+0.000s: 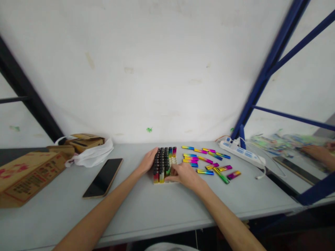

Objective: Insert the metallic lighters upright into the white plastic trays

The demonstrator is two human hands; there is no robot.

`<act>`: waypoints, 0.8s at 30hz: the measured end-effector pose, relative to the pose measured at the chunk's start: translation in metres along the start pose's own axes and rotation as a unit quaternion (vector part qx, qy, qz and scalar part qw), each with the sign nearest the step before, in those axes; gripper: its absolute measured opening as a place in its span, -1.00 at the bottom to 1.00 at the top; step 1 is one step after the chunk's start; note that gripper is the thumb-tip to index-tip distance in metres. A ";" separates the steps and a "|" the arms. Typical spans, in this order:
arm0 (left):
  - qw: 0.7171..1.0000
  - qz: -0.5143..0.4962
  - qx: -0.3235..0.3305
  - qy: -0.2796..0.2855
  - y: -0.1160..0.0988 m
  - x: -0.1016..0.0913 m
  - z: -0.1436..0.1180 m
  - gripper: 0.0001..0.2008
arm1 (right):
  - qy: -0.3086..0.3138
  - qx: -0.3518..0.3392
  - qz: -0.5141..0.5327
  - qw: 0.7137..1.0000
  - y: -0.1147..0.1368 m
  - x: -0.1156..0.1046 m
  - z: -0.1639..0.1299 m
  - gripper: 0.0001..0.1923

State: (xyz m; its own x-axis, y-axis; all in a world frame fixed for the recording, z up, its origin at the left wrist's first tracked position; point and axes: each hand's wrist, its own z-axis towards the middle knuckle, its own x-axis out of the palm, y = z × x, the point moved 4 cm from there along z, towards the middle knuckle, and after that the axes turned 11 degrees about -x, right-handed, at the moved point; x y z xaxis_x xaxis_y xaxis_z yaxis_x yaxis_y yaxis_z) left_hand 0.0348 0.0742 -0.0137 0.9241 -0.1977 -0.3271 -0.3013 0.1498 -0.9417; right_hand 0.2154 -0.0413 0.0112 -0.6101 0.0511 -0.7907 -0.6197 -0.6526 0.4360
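Note:
Upright lighters with black tops and shiny coloured bodies (161,174) stand in rows in a pale tray (172,160), its right-hand slots partly bare. My left hand (149,161) is against the tray's left side, fingers curved round it and partly hidden by the lighters. At the front right of the tray, my right hand (179,173) has thumb and fingers closed round a green lighter (168,171) standing among the slots; its fingertips are partly hidden. Several loose metallic rainbow lighters (205,172) lie scattered right of the tray.
A phone (103,178) lies on the grey table (141,216) to the left, near a cardboard box (34,174) and a white plastic bag (91,155). A power strip (242,152) with cables sits at the right. Beyond the blue frame (258,87), another person's hand (318,153) shows.

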 end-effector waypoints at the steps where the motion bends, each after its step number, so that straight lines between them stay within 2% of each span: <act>1: 1.000 -0.002 -0.004 0.000 0.000 0.000 0.000 -0.33 | 0.004 0.002 0.009 1.000 0.000 -0.001 -0.002 -0.55; 5: 1.000 -0.009 -0.014 -0.013 0.000 -0.001 0.001 -0.30 | -0.019 -0.006 0.060 0.998 -0.005 -0.021 -0.011 -0.54; 8: 1.000 -0.012 -0.006 -0.018 -0.002 -0.001 0.000 -0.29 | -0.100 0.026 0.036 0.994 -0.022 -0.053 -0.017 -0.56; 10: 1.000 -0.009 -0.005 -0.016 -0.002 -0.001 0.000 -0.28 | -0.161 0.060 0.017 0.985 -0.042 -0.077 -0.026 -0.63; 12: 1.000 -0.008 -0.008 -0.010 -0.001 -0.001 0.000 -0.28 | -0.186 0.086 -0.004 0.979 -0.065 -0.099 -0.039 -0.69; 16: 1.000 -0.009 -0.009 -0.008 0.000 -0.001 0.001 -0.29 | -0.241 0.149 -0.115 0.952 -0.116 -0.140 -0.077 -0.76; 18: 1.000 -0.010 -0.007 -0.012 0.000 -0.001 0.001 -0.30 | -0.234 0.177 -0.152 0.944 -0.137 -0.152 -0.095 -0.81; 20: 1.000 -0.009 -0.009 -0.014 0.000 -0.001 0.001 -0.30 | -0.202 0.190 -0.175 0.945 -0.153 -0.158 -0.107 -0.85; 24: 1.000 -0.003 -0.009 -0.013 -0.001 -0.002 0.000 -0.30 | -0.154 0.210 -0.214 0.941 -0.165 -0.163 -0.126 -0.86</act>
